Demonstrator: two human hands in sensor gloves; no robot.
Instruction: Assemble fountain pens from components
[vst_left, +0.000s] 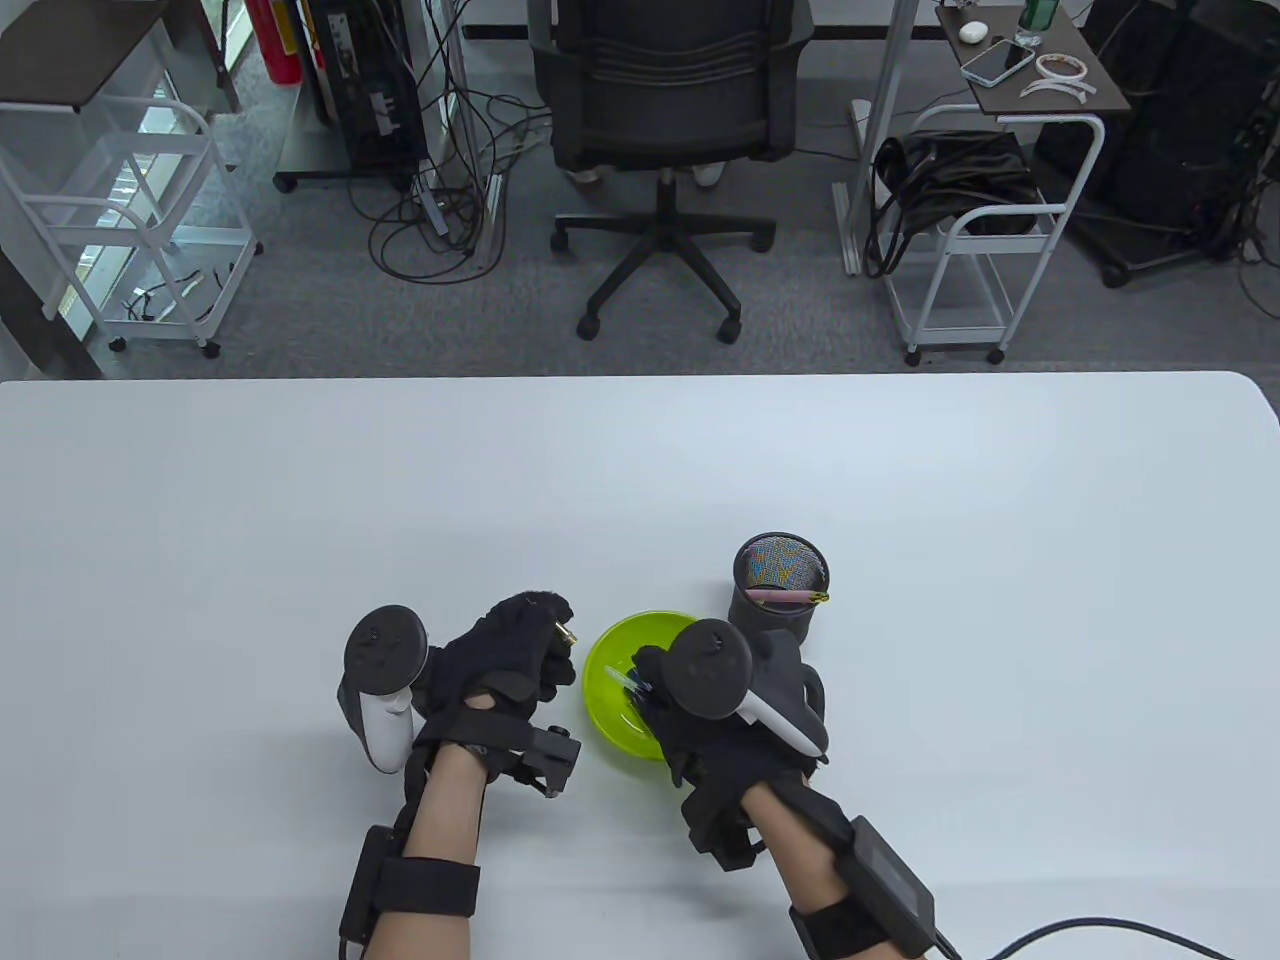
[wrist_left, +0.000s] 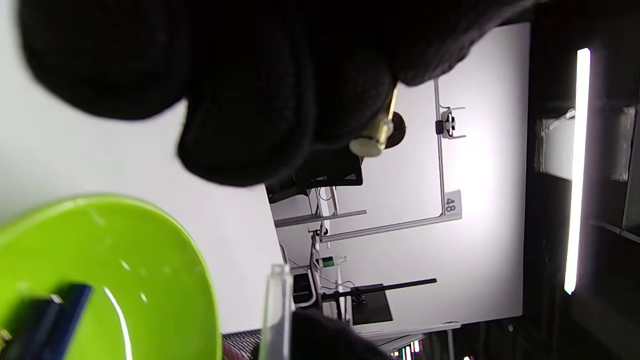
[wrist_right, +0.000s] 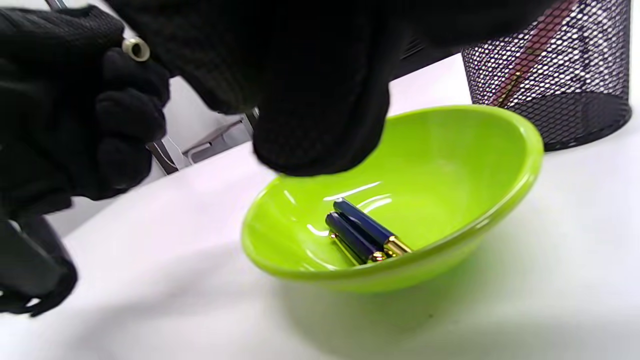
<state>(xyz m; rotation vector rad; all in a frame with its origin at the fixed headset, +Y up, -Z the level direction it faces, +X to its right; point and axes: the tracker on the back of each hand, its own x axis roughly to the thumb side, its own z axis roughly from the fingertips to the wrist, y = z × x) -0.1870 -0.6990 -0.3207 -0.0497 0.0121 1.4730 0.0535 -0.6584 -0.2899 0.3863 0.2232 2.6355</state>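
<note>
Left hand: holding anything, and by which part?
Yes. The left hand has its fingers curled round a small gold-ended pen part; only that end pokes out, the rest is hidden inside the fist, so which part it is cannot be told.

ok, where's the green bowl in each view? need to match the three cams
Table view: bowl low centre, between the hands, partly under the right hand.
Left wrist view: bowl bottom left, cropped.
Right wrist view: bowl centre right, blue pen parts inside.
Shared landmark: left hand beside the bowl.
</note>
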